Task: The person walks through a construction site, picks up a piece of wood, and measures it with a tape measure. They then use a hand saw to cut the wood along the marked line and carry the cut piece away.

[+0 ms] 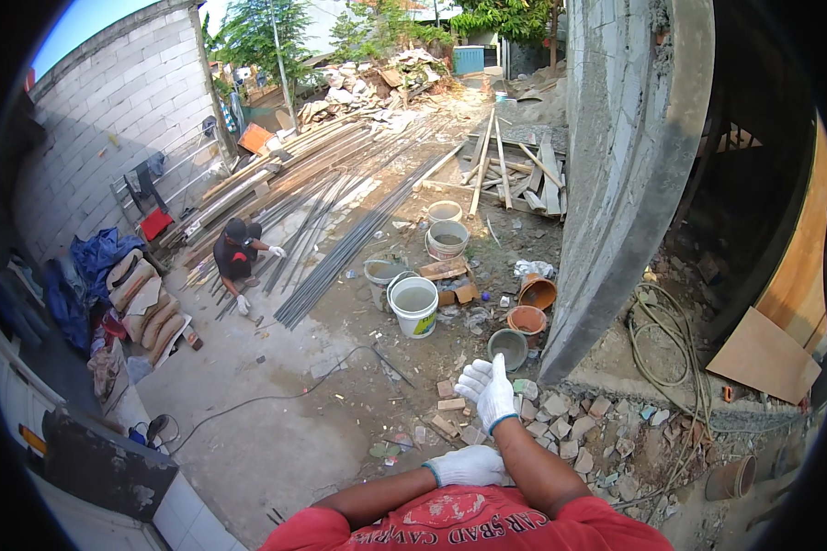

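Note:
My right hand (490, 392), in a white knit glove with a blue cuff, is raised in front of me. Its thumb points up, and its fingers extend to the left, slightly bent and apart, holding nothing. Lower down, my left hand (469, 466) in a matching glove lies across my front, against or just under my right forearm; its fingertips are hidden there. A dark round bucket (508, 347) stands on the ground beyond my right hand. Broken bricks and rubble (560, 422) lie below and right of it.
A co-worker (237, 253) squats at left beside long steel bars (349, 248). A white bucket (413, 305) of grey liquid stands mid-yard. A cable (276, 397) crosses the ground. At right are a wall edge (629, 211), a coiled hose (662, 340) and a wooden board (764, 356).

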Action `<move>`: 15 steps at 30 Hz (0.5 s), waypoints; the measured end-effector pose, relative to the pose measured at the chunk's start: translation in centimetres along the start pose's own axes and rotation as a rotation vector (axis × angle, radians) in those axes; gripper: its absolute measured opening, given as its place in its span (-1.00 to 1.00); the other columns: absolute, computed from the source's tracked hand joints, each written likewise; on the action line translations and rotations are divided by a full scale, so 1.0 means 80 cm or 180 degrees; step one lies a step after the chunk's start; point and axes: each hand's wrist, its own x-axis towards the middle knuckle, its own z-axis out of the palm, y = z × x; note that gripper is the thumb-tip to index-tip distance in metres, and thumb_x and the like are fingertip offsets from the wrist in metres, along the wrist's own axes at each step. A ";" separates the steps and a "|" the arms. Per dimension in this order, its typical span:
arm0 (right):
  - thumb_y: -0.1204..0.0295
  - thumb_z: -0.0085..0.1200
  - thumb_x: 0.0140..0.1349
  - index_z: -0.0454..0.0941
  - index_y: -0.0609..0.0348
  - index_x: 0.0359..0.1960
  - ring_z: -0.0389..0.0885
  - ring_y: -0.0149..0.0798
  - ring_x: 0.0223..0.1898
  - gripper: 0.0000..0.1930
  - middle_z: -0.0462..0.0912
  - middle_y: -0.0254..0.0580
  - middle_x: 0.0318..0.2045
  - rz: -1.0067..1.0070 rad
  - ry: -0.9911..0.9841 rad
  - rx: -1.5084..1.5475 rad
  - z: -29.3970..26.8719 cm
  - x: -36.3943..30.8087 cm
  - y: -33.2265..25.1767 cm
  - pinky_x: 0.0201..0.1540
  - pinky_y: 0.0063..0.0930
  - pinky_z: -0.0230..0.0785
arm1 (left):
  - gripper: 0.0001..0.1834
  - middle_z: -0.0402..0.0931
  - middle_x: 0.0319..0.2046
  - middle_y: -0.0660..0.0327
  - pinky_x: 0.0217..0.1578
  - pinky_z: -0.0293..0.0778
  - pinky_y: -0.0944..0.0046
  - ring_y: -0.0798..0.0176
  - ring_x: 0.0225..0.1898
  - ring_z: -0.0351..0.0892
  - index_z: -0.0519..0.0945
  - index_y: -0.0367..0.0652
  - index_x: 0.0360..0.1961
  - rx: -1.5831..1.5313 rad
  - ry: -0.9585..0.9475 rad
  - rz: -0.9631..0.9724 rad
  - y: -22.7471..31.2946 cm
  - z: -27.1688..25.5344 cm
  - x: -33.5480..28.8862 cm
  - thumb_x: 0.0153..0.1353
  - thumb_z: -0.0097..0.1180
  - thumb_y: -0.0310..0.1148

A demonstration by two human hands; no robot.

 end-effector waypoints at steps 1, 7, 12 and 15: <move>-0.31 0.01 0.55 0.59 0.20 0.08 0.76 0.11 -0.01 -0.30 0.72 0.10 0.00 -0.0002 0.0034 0.0040 -0.008 0.000 0.001 0.06 0.15 0.74 | -0.61 0.75 -0.05 -0.21 0.07 0.60 -0.16 -0.34 0.01 0.73 0.75 -0.23 -0.02 -0.0125 0.0067 0.0065 0.004 -0.001 -0.003 0.37 0.17 -0.14; -0.31 0.01 0.55 0.57 0.24 0.06 0.79 0.11 -0.10 -0.29 0.73 0.10 -0.07 0.0049 -0.0111 0.0265 -0.003 -0.025 0.007 -0.05 0.14 0.80 | -0.56 0.70 0.20 -0.15 0.23 0.56 -0.06 -0.26 0.17 0.69 0.69 -0.18 0.22 -0.0338 -0.0164 -0.1018 0.015 -0.009 -0.011 0.50 0.10 -0.14; -0.30 0.00 0.57 0.59 0.25 0.06 0.80 0.09 -0.09 -0.29 0.74 0.14 -0.06 0.0129 -0.0187 -0.0019 -0.003 -0.028 0.017 -0.05 0.12 0.79 | -0.58 0.72 0.18 -0.12 0.24 0.56 -0.01 -0.23 0.16 0.70 0.71 -0.20 0.20 -0.0846 -0.0026 -0.0627 0.015 0.000 -0.018 0.51 0.14 -0.14; -0.31 0.01 0.55 0.58 0.25 0.07 0.79 0.08 -0.10 -0.28 0.73 0.11 -0.05 0.0103 -0.0044 -0.0217 -0.036 -0.017 0.021 -0.05 0.10 0.80 | -0.57 0.73 0.19 -0.09 0.25 0.56 0.02 -0.18 0.16 0.71 0.70 -0.18 0.23 -0.0596 -0.0153 -0.0361 0.027 -0.009 -0.019 0.51 0.16 -0.16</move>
